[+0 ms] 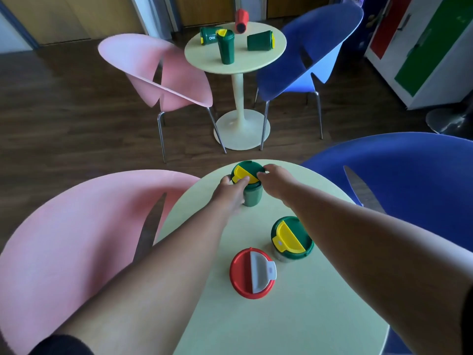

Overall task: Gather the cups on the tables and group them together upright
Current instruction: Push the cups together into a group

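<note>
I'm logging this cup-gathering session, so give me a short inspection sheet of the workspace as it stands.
Surface: near round table, pale; far round table behind it.
Job's things: near table holds three upright cups: far green cup in both hands, near green cup, red cup. Far table: one upright green cup, two green cups lying, one red cup lying.
Clutter: nothing seen.
Grippers: left hand and right hand, fingers at the far green cup's lid.
Cables: nothing seen.
Surroundings: pink chairs, blue chairs, wood floor, coloured cabinet.

Matt plastic cups (247, 184) — smooth table (294, 316), wood floor (76, 119)
</note>
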`<state>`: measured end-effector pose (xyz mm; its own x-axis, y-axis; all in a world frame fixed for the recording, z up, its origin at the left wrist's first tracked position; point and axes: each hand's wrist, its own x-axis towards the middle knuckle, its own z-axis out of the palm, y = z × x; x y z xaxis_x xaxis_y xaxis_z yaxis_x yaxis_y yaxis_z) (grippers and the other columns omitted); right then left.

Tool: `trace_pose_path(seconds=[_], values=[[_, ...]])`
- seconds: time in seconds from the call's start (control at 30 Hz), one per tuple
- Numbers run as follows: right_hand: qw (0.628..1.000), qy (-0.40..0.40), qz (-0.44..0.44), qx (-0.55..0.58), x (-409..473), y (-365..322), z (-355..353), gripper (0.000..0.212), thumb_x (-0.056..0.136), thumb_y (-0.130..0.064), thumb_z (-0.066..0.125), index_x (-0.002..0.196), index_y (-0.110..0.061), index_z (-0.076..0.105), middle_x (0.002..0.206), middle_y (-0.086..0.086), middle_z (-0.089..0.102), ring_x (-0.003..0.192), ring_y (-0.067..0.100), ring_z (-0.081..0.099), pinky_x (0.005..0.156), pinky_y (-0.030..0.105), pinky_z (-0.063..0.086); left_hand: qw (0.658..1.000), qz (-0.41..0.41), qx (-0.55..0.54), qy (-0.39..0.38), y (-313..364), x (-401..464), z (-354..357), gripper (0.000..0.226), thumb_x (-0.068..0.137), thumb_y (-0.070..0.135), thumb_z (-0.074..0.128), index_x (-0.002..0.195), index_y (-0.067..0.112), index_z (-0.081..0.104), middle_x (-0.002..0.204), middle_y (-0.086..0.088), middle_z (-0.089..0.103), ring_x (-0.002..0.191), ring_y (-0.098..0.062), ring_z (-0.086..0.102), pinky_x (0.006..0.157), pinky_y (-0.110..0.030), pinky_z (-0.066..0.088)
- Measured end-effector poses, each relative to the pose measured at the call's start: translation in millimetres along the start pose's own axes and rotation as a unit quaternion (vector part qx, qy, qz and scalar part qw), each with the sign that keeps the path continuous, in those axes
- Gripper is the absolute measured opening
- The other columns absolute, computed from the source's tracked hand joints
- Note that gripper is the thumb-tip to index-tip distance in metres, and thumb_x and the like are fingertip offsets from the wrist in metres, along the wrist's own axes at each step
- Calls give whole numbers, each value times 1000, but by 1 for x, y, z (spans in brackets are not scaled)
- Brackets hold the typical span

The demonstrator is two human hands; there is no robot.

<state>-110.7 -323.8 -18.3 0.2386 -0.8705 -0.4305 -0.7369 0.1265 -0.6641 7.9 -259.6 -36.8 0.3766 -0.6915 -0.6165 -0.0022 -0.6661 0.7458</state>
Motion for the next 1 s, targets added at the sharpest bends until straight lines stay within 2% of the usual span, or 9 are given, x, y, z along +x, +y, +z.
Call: trace_pose_path(seconds=[0.07,0.17,0.3,0.43,0.53,0.6,0.83,1.0], values=[[1000,11,1,-5,-3,1,2,33,97,-25,45,124,-10,58,110,12,63,99,31,62,79,36,51,1000,-1,-21,12,1,0,2,55,93,44,59,142,25,43,121,2,54,101,-25,69,91,-44,59],[999,5,0,-51,-12,5,-1,33,95,-30,53,118,-8,60,100,11,63,93,30,63,76,36,52,1000,1,-6,25,0,-5,-1,47,96,37,55,140,23,45,115,-5,59,98,-28,69,88,-44,60],[994,-23,-6,-104,-29,9,-3,42,92,-35,61,118,-3,60,106,16,68,98,32,64,75,36,50,998,25,50,27,-9,-17,-11,41,92,35,52,130,21,55,111,-11,63,90,-32,71,81,-43,63],[982,-61,-24,-175,-47,19,1,58,88,-48,61,134,-17,44,116,6,62,109,28,57,90,39,44,991,57,124,13,-18,-36,-17,35,90,32,49,123,27,58,104,-4,64,90,-32,70,80,-42,62],[967,-67,-48,-241,-58,24,3,49,88,-54,54,124,-22,50,107,1,64,105,26,55,86,39,32,985,61,160,2,-25,-44,-20,40,80,41,47,116,31,61,101,-1,66,89,-30,69,85,-45,60],[963,-69,-57,-253,-62,28,3,46,86,-57,53,117,-23,53,100,-1,66,100,25,55,82,40,30,982,64,176,-4,-32,-46,-21,43,74,45,45,112,33,62,101,0,66,92,-30,68,89,-48,58],[958,-67,-73,-268,-73,40,5,42,84,-59,53,107,-25,56,95,-2,66,98,24,49,80,41,28,972,72,222,-22,-39,-58,-23,59,77,46,40,132,30,55,119,-4,63,104,-31,63,96,-49,53],[955,-61,-78,-281,-82,43,5,40,85,-60,53,101,-24,56,92,-1,61,99,24,44,81,42,29,965,78,248,-27,-40,-62,-23,60,82,45,40,139,30,50,124,-4,59,108,-32,61,97,-45,52]])
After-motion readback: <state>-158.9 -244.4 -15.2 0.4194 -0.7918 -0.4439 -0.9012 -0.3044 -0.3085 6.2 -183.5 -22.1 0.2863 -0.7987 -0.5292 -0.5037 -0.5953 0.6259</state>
